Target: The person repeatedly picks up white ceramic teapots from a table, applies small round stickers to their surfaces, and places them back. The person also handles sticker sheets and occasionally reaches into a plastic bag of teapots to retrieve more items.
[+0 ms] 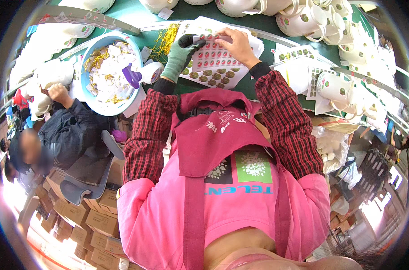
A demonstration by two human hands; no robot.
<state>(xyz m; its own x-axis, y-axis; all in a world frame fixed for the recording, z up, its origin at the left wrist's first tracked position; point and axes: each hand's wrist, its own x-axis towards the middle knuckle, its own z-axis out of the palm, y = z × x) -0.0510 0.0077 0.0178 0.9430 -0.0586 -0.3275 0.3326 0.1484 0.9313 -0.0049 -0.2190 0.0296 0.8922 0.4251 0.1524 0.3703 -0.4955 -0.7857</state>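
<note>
My left hand [181,55], in a grey-green work glove with black fingertips, grips the upper left edge of a sheet of red-and-green oval stickers [214,63]. The bare fingers of my right hand [237,44] pinch the same sheet near its upper right edge. Whether a single sticker is between those fingertips is too small to tell. Beneath lies a larger sheet of green and brown plant-like stickers [221,77], on a stack of white paper [258,47]. A bundle of yellow cords [170,33] lies just beyond my left hand.
A blue basin [138,50] of corded tags stands left, with a purple-and-white object [133,76] at its rim. White mugs [300,23] stand beyond and to the right. More sticker sheets [294,54] lie right. A seated co-worker [72,128] is at my left, near cardboard boxes [101,222].
</note>
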